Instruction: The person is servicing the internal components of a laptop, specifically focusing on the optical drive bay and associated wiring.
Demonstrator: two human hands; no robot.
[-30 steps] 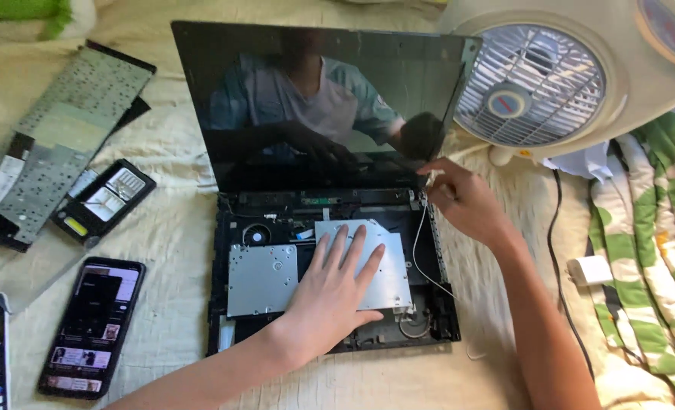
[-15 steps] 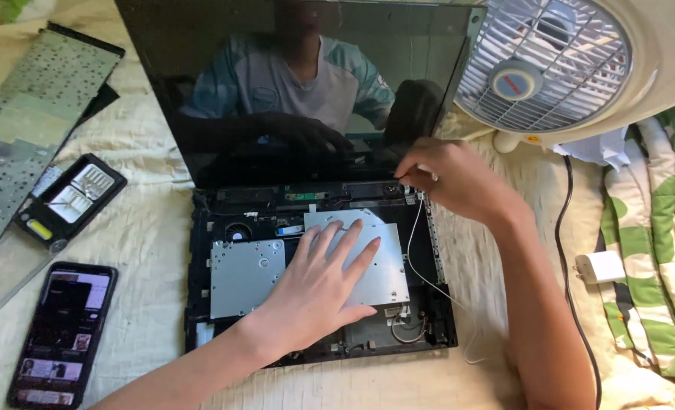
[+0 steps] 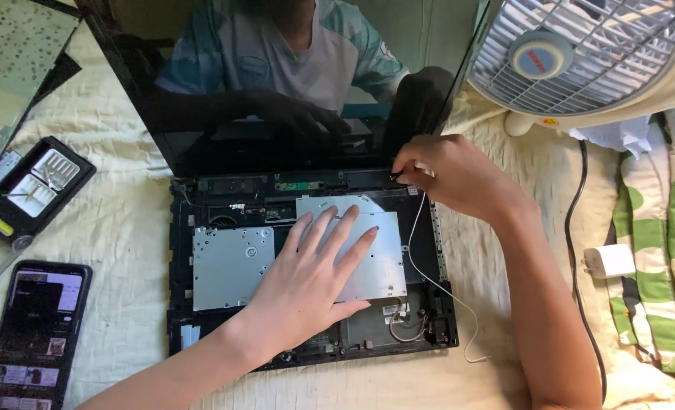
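1. Head view: my right hand (image 3: 447, 176) sits at the far right corner of the laptop base (image 3: 307, 273), by the hinge, fingers pinched together on the top end of a thin white wire (image 3: 428, 262). A moment back it hung a little farther right; now it has closed in on that corner, so I judge the work is on the wire's end there.
2. That wire runs from the pinch down the right side of the base and trails off the near edge onto the bedsheet (image 3: 125, 220).
3. My left hand (image 3: 314, 273) lies flat, fingers spread apart, palm down on the right metal plate (image 3: 375, 258). It has stayed there across the last second, pressing and gripping nothing.
4. Pose: left forearm comes in from the near left, low over the base; right forearm comes up from the near right, wrist bent toward the hinge.
5. A second plate (image 3: 231, 266) sits just left of my left hand. The dark screen (image 3: 276, 83) stands open at the far edge.
6. Farther out: a fan (image 3: 580, 53) far right, a white charger (image 3: 609, 260) with its black cord at right, a phone (image 3: 34, 334) near left, a bit case (image 3: 30, 190) left, and a keyboard (image 3: 11, 68) far left.
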